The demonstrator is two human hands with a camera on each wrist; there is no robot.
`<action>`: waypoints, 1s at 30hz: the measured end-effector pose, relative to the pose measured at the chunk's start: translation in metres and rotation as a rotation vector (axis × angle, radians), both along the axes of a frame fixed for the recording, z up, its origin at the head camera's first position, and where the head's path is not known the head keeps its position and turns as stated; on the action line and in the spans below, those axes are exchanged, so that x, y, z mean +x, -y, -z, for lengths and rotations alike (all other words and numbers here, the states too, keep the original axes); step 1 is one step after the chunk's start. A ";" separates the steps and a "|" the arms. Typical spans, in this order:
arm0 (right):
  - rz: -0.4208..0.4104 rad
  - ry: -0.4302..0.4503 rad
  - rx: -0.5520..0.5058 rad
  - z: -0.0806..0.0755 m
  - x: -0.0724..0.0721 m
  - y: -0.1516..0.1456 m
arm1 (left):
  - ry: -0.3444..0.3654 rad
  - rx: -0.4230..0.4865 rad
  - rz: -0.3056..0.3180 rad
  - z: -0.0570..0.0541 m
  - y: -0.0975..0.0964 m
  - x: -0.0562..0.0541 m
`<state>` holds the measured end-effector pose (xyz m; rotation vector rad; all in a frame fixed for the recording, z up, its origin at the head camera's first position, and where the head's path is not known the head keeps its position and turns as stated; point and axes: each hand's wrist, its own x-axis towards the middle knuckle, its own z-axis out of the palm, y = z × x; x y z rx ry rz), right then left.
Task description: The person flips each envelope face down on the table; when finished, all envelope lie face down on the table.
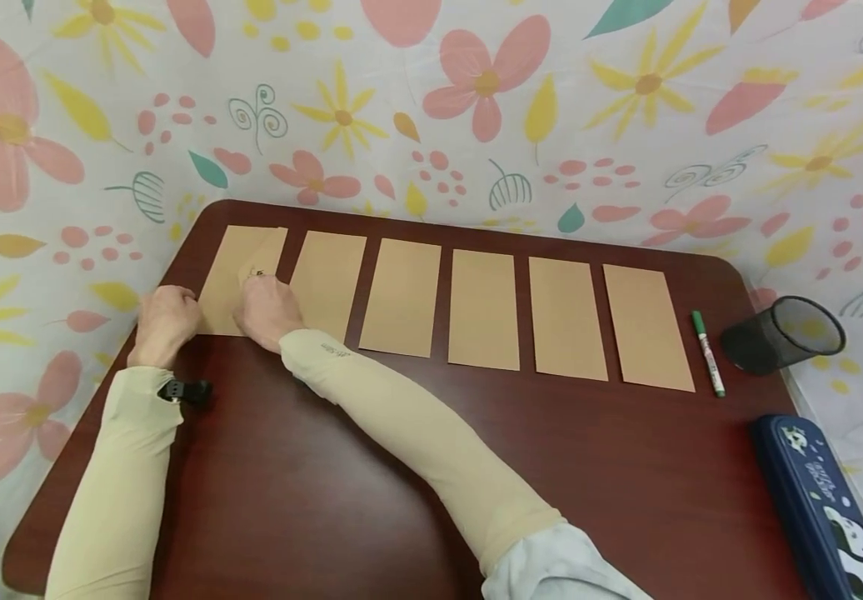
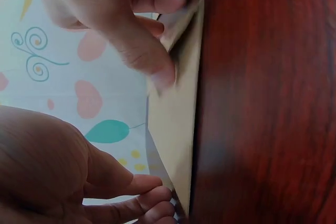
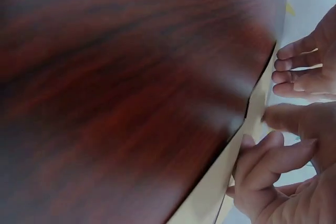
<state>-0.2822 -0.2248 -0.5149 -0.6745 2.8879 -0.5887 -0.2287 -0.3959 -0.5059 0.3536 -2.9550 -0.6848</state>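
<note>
The leftmost flat piece of brown kraft paper (image 1: 232, 246) lies at the table's far left under both hands. My right hand (image 1: 270, 308) pinches its near edge, thumb on top; in the left wrist view a dark gap shows there between a raised layer and the rest of the paper (image 2: 173, 124). My left hand (image 1: 167, 321) is at the left edge, its fingertips touching the paper. In the right wrist view the paper (image 3: 210, 192) bends up slightly beside the right hand (image 3: 278, 177). Marks on the paper by the right fingers are too small to read.
Several matching brown pieces (image 1: 401, 296) lie in a row to the right on the dark wooden table (image 1: 311, 500). Beyond them are a green-capped marker (image 1: 707, 354), a black mesh cup (image 1: 757, 342) tipped sideways in view, and a blue panda pencil case (image 1: 814, 500). Flowered cloth hangs behind.
</note>
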 end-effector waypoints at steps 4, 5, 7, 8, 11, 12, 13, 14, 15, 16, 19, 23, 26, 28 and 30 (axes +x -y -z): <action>0.006 0.023 0.001 0.005 -0.008 0.000 | -0.014 0.008 -0.005 0.005 -0.001 -0.005; 0.005 0.026 -0.007 0.006 -0.009 0.000 | -0.010 0.015 -0.008 0.005 0.001 -0.006; -0.006 0.025 -0.019 0.006 -0.011 -0.001 | 0.007 0.035 -0.022 0.007 0.005 -0.008; -0.006 0.017 -0.025 0.007 -0.011 -0.001 | 0.009 0.046 -0.025 0.007 0.006 -0.008; -0.016 0.003 -0.042 0.011 -0.012 -0.003 | 0.029 0.092 -0.046 0.006 0.008 -0.007; -0.012 0.006 -0.049 0.012 -0.012 -0.004 | 0.037 0.111 -0.061 0.005 0.008 -0.005; -0.010 0.008 -0.061 0.014 -0.012 -0.005 | 0.049 0.136 -0.078 0.002 0.007 -0.003; -0.004 0.022 -0.074 0.005 -0.006 -0.010 | 0.061 0.157 -0.095 0.001 0.006 -0.002; -0.001 0.034 -0.088 0.004 -0.005 -0.012 | 0.077 0.177 -0.115 0.001 0.007 -0.001; 0.002 0.039 -0.103 0.003 -0.004 -0.014 | 0.089 0.198 -0.134 -0.002 0.005 0.001; 0.011 0.041 -0.129 -0.001 -0.001 -0.020 | 0.131 0.255 -0.190 -0.020 -0.006 0.008; 0.032 0.048 -0.126 -0.004 0.003 -0.024 | 0.162 0.373 -0.225 -0.052 -0.029 0.020; 0.036 0.053 -0.126 -0.014 0.012 -0.030 | 0.170 0.528 -0.235 -0.065 -0.037 0.025; 0.031 0.043 -0.119 -0.020 0.018 -0.035 | 0.169 0.659 -0.248 -0.070 -0.039 0.026; 0.020 0.051 -0.151 -0.025 0.022 -0.041 | 0.151 0.840 -0.253 -0.073 -0.039 0.026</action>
